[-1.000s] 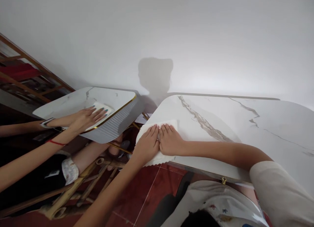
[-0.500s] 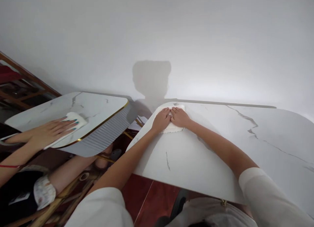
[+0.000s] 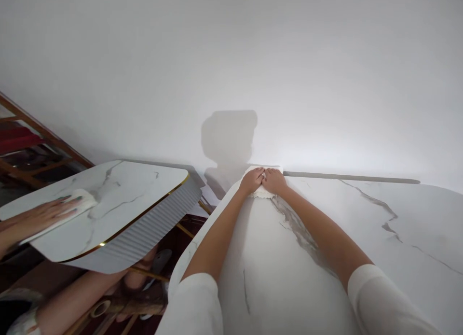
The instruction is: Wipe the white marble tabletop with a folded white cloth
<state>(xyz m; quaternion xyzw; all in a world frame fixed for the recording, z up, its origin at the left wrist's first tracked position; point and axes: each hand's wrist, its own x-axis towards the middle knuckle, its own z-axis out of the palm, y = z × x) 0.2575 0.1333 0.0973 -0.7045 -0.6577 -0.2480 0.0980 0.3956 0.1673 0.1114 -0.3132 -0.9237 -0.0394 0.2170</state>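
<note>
My left hand [image 3: 252,180] and my right hand [image 3: 275,181] lie side by side, thumbs close together, pressing on a white cloth [image 3: 261,193]. The cloth is spread flat at the far edge of a white marble-patterned table [image 3: 275,262], close to the wall. Parts of the cloth show above, between and below my hands. Both arms stretch forward over the tabletop.
On the left stands a second marble-patterned table [image 3: 123,180] with a gold edge. Another person's hand [image 3: 50,213] rests there on a white cloth [image 3: 85,200]. Behind both tables is a pale wall [image 3: 325,84]; a wooden rack [image 3: 47,137] leans at far left.
Both my hands and the cloth have moved forward and slightly right, to the table's far edge. The other person's hand and cloth have shifted left. The view has tilted up a little.
</note>
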